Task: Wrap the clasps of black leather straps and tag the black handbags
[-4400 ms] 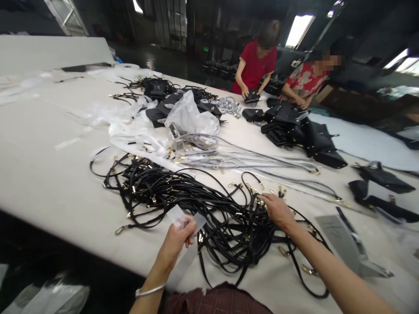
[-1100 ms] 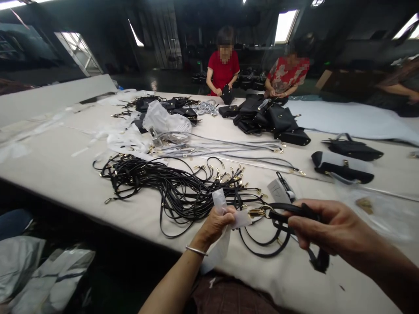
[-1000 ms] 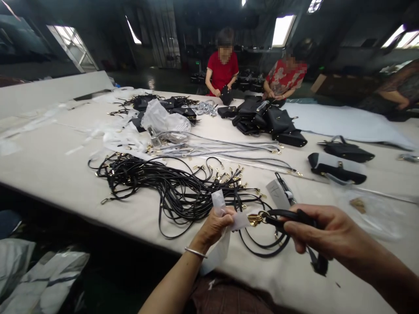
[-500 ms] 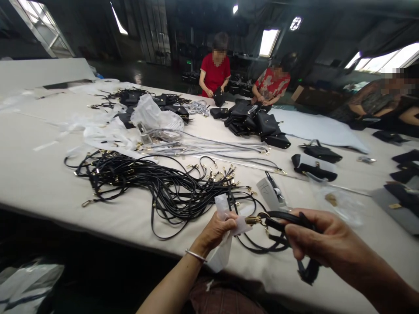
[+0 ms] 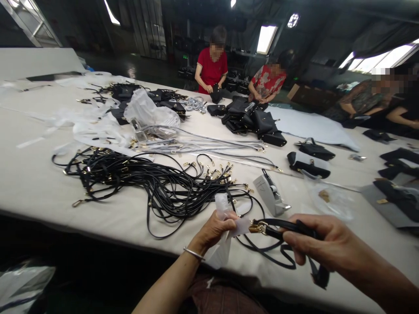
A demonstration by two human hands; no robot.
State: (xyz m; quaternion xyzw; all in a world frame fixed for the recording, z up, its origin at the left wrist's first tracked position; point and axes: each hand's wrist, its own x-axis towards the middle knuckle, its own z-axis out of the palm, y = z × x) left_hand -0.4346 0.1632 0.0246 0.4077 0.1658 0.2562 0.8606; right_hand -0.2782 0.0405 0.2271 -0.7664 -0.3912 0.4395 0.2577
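Note:
Close to the table's front edge, my left hand (image 5: 216, 227) is closed on thin white wrapping sheets (image 5: 220, 253), one hanging below the fingers and a piece sticking out to the right. That piece meets the gold clasp (image 5: 257, 227) of a black strap (image 5: 278, 231). My right hand (image 5: 322, 242) grips the strap between thumb and fingers, and its loops hang under the hand and onto the table. A large heap of black straps with gold clasps (image 5: 157, 187) lies just beyond my left hand. Behind my right hand stands a grey tape dispenser (image 5: 270, 196).
Black handbags (image 5: 252, 117) are piled mid-table, with grey-wrapped straps (image 5: 209, 148) before them. Crumpled white wrapping (image 5: 150, 113) lies at left. Another bag (image 5: 307, 163) and a clear plastic bag (image 5: 330, 200) sit at right. People (image 5: 211, 65) work across the table (image 5: 39, 174).
The clasp has turned more in line with the white piece at my left hand. The strap loops by my right hand have dropped and shifted slightly. My view has moved a little to the right.

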